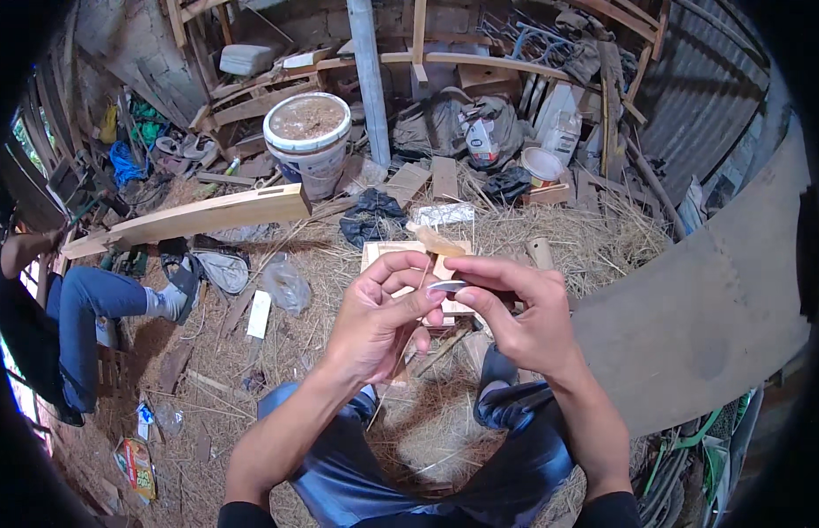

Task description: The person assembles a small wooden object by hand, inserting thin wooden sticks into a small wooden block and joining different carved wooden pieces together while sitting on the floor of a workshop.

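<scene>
Between my left hand [383,317] and my right hand [524,317], both pinched at its edges, is a small flat oval object [445,287], pale on top with a dark edge; I cannot make out what it is. My left thumb presses it from the left and my right thumb from the right. Just above my fingers is a light amber piece [436,239], too unclear to name, over a pale wooden frame or box [375,252] on the straw, partly hidden by my hands.
A person in jeans [101,299] sits at left beside a long plank [216,215]. At back stand a white bucket [312,158], a post [367,79] and scrap wood [444,176]. A large gray board [691,326] fills the right. Straw and plastic bags [286,286] litter the ground.
</scene>
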Available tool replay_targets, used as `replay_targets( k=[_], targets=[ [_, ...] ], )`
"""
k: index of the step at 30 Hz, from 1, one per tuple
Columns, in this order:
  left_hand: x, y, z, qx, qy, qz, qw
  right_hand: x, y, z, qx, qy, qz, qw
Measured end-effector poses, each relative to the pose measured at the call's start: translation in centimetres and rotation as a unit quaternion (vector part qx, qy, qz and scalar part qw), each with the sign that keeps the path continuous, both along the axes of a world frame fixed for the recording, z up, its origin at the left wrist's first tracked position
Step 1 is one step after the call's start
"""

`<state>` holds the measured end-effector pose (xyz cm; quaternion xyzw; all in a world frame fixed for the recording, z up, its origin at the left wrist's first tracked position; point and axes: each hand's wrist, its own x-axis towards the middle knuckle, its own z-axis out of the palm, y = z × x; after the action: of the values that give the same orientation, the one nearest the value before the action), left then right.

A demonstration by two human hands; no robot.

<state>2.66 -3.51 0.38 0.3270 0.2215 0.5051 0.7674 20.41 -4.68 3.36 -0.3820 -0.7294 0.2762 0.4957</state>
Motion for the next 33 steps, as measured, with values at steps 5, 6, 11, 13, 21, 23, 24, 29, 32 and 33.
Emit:
replay_targets(
  k=[5,6,11,13,21,23,24,29,32,33],
  targets=[
    [0.2,-0.2,0.3,0.016,0.029,0.042,0.999,-0.5,-0.3,-0.4,-0.025,0.031,-0.018,0.999],
    [0.3,-0.3,0.4,0.018,0.035,0.05,0.998,-0.6,-0.5,-0.4,-0.029,0.029,-0.028,0.999],
    [0.4,-0.4,0.5,0.028,0.041,0.068,0.996,-1.3,-0.5,-0.8,0.063,-0.001,-0.069,0.996],
    [0.4,-0.5,0.6,0.03,0.044,0.075,0.996,-1.4,-0.6,-0.7,0.079,-0.017,-0.079,0.994],
    [0.5,-1.0,0.9,0.024,0.088,0.065,0.994,-0.8,0.1,-0.6,0.167,-0.077,-0.139,0.973],
    [0.6,-1.4,0.9,0.016,0.08,0.046,0.996,0.4,1.0,-0.4,0.133,0.011,-0.153,0.979],
    [0.6,-1.5,1.0,0.013,0.076,0.036,0.996,0.8,1.2,-0.3,0.115,0.056,-0.159,0.979],
    [0.5,-0.9,0.5,0.001,0.041,0.017,0.999,1.5,0.6,0.0,0.052,0.12,-0.1,0.986],
    [0.4,-0.9,0.5,-0.004,0.043,0.016,0.999,0.8,-0.4,0.6,0.08,-0.035,-0.034,0.996],
    [0.5,-0.9,0.4,-0.003,0.039,0.021,0.999,0.4,-0.4,0.7,0.089,-0.042,-0.028,0.995]
  ],
)
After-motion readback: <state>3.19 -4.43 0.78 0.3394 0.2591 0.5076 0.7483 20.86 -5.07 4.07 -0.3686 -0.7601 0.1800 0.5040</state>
